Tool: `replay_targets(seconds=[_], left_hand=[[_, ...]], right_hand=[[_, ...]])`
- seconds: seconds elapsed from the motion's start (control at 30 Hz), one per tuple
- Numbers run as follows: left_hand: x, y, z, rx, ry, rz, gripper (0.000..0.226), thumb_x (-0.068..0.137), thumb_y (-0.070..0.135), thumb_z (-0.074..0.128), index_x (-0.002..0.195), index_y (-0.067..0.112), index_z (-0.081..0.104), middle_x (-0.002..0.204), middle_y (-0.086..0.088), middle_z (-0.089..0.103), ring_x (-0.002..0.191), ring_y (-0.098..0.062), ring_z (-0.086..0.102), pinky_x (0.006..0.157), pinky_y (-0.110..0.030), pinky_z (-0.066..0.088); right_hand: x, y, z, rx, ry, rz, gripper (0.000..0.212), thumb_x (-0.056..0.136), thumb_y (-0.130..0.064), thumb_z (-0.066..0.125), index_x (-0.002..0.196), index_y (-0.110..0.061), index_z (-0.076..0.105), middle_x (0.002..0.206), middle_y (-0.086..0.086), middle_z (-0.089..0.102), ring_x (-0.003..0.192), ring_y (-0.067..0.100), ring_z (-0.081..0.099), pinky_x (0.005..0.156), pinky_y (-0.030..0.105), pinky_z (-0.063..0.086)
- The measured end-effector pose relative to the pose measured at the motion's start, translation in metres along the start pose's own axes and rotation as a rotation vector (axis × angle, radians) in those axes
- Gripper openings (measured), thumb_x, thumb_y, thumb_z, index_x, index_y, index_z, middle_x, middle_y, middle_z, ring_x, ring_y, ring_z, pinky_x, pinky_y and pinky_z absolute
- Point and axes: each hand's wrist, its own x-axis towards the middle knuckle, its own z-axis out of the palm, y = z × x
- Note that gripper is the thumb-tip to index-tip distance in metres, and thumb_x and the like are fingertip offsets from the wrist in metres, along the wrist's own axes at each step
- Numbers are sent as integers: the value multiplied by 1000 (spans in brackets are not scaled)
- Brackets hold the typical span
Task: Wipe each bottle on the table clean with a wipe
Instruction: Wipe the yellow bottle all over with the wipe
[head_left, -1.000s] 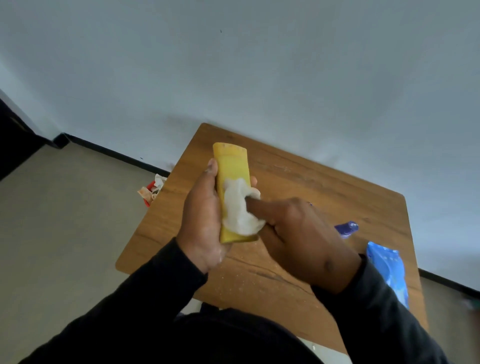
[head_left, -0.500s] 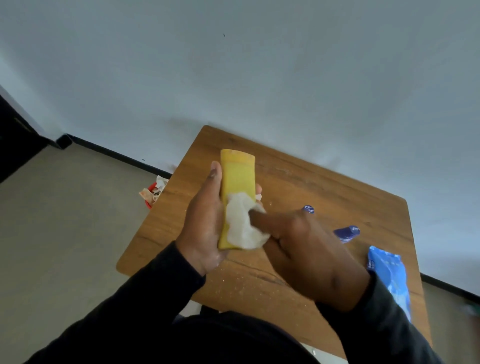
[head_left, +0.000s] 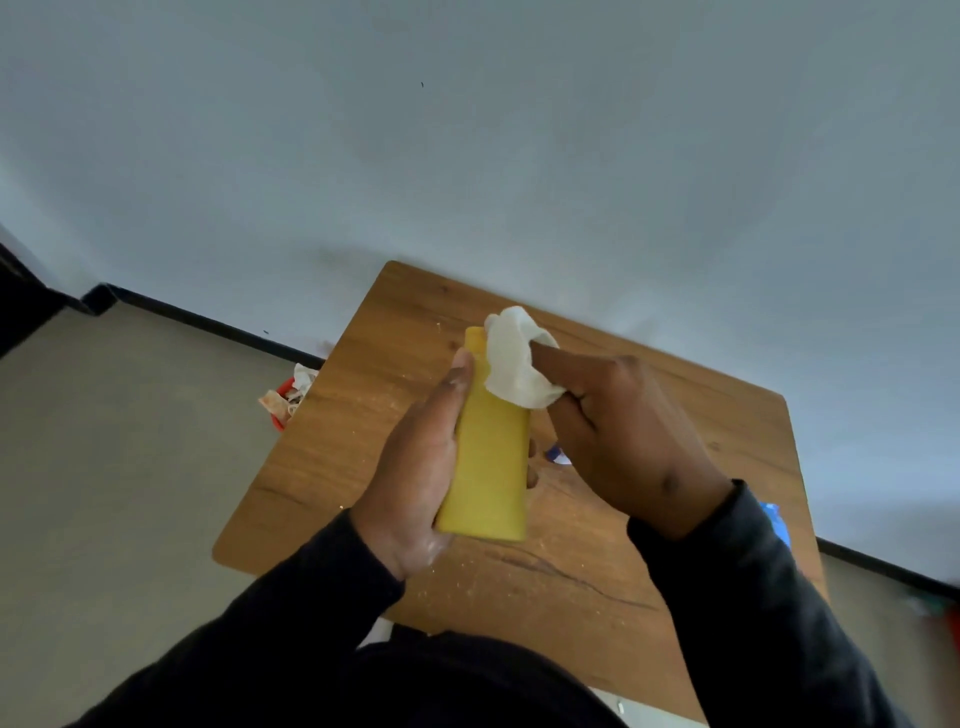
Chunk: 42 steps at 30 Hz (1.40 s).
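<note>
Your left hand (head_left: 415, 467) is wrapped around the yellow bottle (head_left: 488, 462), palm along its left side, thumb lying up that edge toward the far end, and fingertips just peeking out past its right side. Your right hand (head_left: 623, 436) has its fingers curled around a crumpled white wipe (head_left: 514, 364), index finger stretched forward over the bunched cloth, pressing it against the bottle's far end. The bottle sits between your two hands, lifted above the wooden table (head_left: 395, 332), with its long axis running away from you and leaning slightly left at the top; the flat near end points back toward your body, and the far end is hidden under the wipe. It is a plain, smooth, flattened yellow bottle with no label showing on the face turned to you; whether there is a cap under the wipe I cannot tell. Just right of your left fingertips, below your right hand, a small blue and white object (head_left: 557, 453) lies on the table, mostly hidden. Beyond your right sleeve a bit of a blue packet (head_left: 776, 525) shows. Left of your left hand, past the table edge, a red bin with crumpled paper (head_left: 288, 397) sits on the floor.
</note>
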Motion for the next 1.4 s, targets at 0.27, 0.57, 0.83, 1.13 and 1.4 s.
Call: replay_targets(seconds=[0.27, 0.57, 0.83, 1.13, 1.4], left_hand=[[3, 6, -11, -55, 141, -5, 44, 103, 36, 46, 132, 3, 54, 89, -14, 68, 71, -28, 65, 67, -49, 58], [1, 5, -12, -255, 64, -144, 53, 90, 43, 60, 129, 7, 53, 83, -8, 55, 60, -19, 50, 49, -30, 49], [-5, 9, -13, -213, -165, -148, 62, 102, 55, 36, 113, 6, 72, 97, -16, 66, 73, -27, 63, 62, -40, 58], [-4, 14, -15, -155, -223, -211, 66, 103, 57, 30, 118, 2, 65, 85, -16, 66, 59, -24, 62, 50, -34, 55], [-4, 15, -14, -104, -336, -199, 94, 89, 81, 16, 109, 6, 69, 85, -15, 64, 59, -24, 60, 53, -32, 54]], right_hand=[[-9, 1, -3, 425, 159, 14, 16, 92, -1, 49, 79, -5, 58, 58, 14, 49, 49, 23, 39, 44, 36, 31], [-22, -8, 13, 735, 244, 252, 33, 90, -13, 47, 66, 11, 46, 57, 22, 42, 53, 27, 36, 48, 41, 28], [-32, 11, 14, 402, 82, 114, 23, 93, -12, 46, 72, -15, 56, 58, 9, 54, 48, 20, 43, 42, 33, 36], [-32, 15, 5, 88, 10, 5, 28, 86, -24, 35, 93, -22, 62, 67, -2, 59, 53, 22, 51, 46, 39, 44], [-26, 8, -1, 47, -26, 9, 34, 84, -25, 32, 97, -24, 63, 76, -5, 67, 58, 19, 57, 51, 38, 47]])
